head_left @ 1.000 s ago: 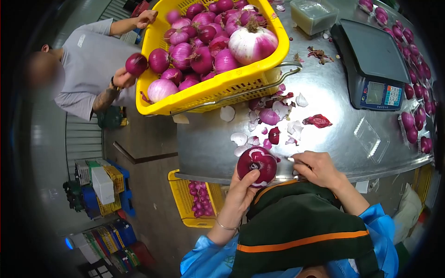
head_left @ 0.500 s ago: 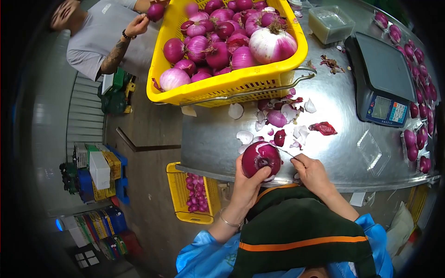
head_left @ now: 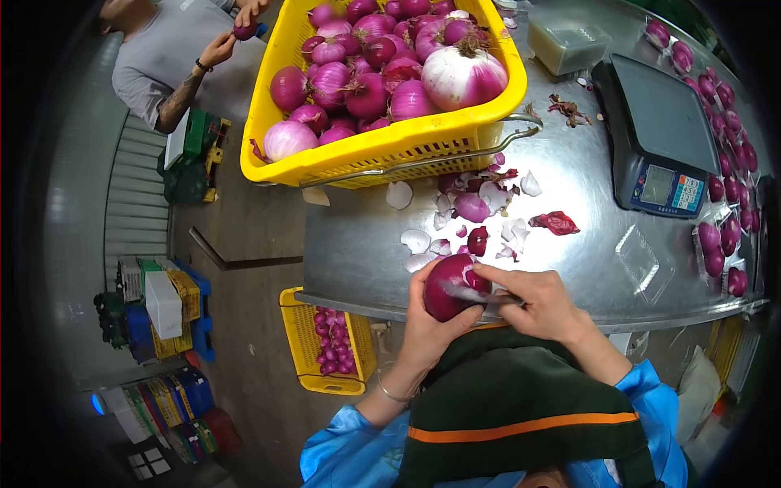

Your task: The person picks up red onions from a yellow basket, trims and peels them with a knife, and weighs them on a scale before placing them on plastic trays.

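Observation:
A large red onion [head_left: 446, 293] sits in my left hand [head_left: 431, 335], whose fingers wrap round its side above the table's front edge. My right hand [head_left: 547, 304] grips a small knife [head_left: 500, 298]. The blurred blade lies against the onion's near side, and my right fingertips reach to the onion's top. Most of the knife's handle is hidden in my fist. Just beyond the onion, loose red and white onion skins [head_left: 472, 208] are strewn over the metal table [head_left: 366, 252].
A yellow basket [head_left: 382, 138] heaped with red onions stands at the back left. A digital scale [head_left: 663, 138], a plastic tub [head_left: 569, 41] and wrapped onions [head_left: 732, 195] are on the right. Below the edge is another yellow basket [head_left: 297, 333]. A co-worker [head_left: 175, 61] holds an onion.
My right hand has brought the knife from beyond the onion's right side to its near face. The onion has been turned in my left hand. The co-worker's second hand now shows at their onion.

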`<state>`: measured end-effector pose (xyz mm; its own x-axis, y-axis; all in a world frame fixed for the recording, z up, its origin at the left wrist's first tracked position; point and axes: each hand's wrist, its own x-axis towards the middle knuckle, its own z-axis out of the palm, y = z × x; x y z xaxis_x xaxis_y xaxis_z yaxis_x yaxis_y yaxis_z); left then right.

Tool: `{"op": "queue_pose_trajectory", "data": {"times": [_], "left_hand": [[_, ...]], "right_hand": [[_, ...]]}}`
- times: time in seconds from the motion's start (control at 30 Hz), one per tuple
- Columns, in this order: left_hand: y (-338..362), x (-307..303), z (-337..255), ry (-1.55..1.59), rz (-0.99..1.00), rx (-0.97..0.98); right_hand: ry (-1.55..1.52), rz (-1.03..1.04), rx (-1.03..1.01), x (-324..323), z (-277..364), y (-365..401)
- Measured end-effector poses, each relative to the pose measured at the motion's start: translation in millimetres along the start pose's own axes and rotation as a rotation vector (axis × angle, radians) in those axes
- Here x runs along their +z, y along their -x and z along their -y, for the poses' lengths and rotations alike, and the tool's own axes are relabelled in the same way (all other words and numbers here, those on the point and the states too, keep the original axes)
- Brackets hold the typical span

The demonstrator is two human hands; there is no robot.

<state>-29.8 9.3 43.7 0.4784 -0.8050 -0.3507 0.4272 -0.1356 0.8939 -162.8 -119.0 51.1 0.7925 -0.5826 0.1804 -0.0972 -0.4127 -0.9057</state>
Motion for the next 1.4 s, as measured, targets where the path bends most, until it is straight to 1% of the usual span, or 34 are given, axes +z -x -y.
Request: {"op": "queue_pose_trajectory", "data": {"times": [0.03, 0.07, 0.13, 0.17, 0.2, 0.23, 0.27, 0.3, 0.37, 0.4, 0.43, 0.47, 0.53, 0.6, 0.63, 0.67, 0.7, 0.73, 0.8, 0.83, 0.93, 0.97, 1.0, 1.07, 1.1, 1.13, 1.2, 1.27, 1.33, 1.4], "left_hand": [[-2, -1, 1, -0.005, 0.008, 0.037], [-4, -2, 1, -0.008, 0.016, 0.077], [-6, -1, -3, -0.018, 0.018, 0.104], [-4, 0, -6, 0.012, -0.001, 0.075], [-2, 0, -7, 0.041, -0.022, 0.044], [-2, -6, -2, 0.041, 0.007, 0.088], [-1, -7, -1, 0.042, 0.005, 0.09], [-2, -7, -1, 0.04, 0.013, 0.094], [-2, -8, -4, 0.044, 0.007, 0.123], [-1, -8, -6, 0.119, -0.004, 0.08], [0, -8, -8, 0.199, -0.02, 0.044], [-1, -13, -6, 0.243, 0.014, 0.007], [-5, -23, 8, 0.337, 0.075, -0.093], [-6, -23, 21, 0.523, 0.074, -0.221], [-6, -19, 25, 0.579, 0.034, -0.243], [-7, -16, 27, 0.643, 0.003, -0.278], [-6, -12, 23, 0.684, -0.002, -0.278], [-5, -8, 18, 0.729, 0.007, -0.291], [-4, -6, 16, 0.82, 0.121, -0.258], [-3, -6, 17, 0.821, 0.14, -0.255], [0, -5, 22, 0.854, 0.142, -0.267], [-5, -6, 35, 0.868, 0.147, -0.287], [-3, -8, 34, 0.905, 0.178, -0.33], [-3, -7, 39, 0.982, 0.177, -0.359], [-4, -8, 43, 0.963, 0.203, -0.323], [-5, -8, 47, 0.942, 0.241, -0.301], [3, -6, 32, 0.866, 0.223, -0.282], [7, -1, 23, 0.913, 0.204, -0.281], [7, -3, 25, 0.933, 0.24, -0.319], [8, -3, 23, 0.948, 0.26, -0.368]], "right_hand": [[0.041, 0.082, -0.008, -2, 5, -3], [0.041, 0.078, -0.011, -4, 5, -3], [0.092, 0.234, -0.086, -11, 3, 1], [0.034, 0.22, -0.142, -11, 0, 3], [0.035, 0.222, -0.142, -10, 1, 2], [-0.019, 0.15, -0.078, -7, 5, -2], [-0.072, 0.079, -0.015, -6, 7, -4], [-0.071, 0.085, -0.022, -7, 9, -3], [-0.048, 0.188, -0.025, -9, 14, -4], [-0.045, 0.207, -0.046, -11, 13, -2], [-0.101, 0.167, 0.016, -14, 10, 6], [-0.158, 0.137, 0.064, -18, 6, 11], [-0.211, 0.038, 0.481, -16, -17, 26], [-0.229, -0.086, 0.502, -6, -45, 35], [-0.309, -0.055, 0.538, -4, -45, 33], [-0.349, -0.076, 0.512, 4, -47, 30], [-0.441, -0.079, 0.558, 9, -39, 27], [-0.51, -0.053, 0.596, 14, -53, 31], [-0.578, -0.017, 0.66, 14, -54, 26], [-0.598, -0.007, 0.684, 11, -54, 24], [-0.628, -0.003, 0.712, 9, -45, 15], [-0.636, -0.007, 0.715, 7, -44, 11], [-0.638, -0.009, 0.716, 5, -42, 10], [-0.636, -0.026, 0.699, 3, -40, 9], [-0.62, -0.042, 0.683, 4, -39, 10], [-0.586, -0.054, 0.661, 3, -38, 11], [-0.297, -0.058, 0.575, 5, -14, 7], [-0.357, -0.052, 0.659, -1, 3, 6], [-0.554, -0.077, 0.721, -7, 0, 9], [-0.51, -0.032, 0.681, -13, -9, 13]]}}
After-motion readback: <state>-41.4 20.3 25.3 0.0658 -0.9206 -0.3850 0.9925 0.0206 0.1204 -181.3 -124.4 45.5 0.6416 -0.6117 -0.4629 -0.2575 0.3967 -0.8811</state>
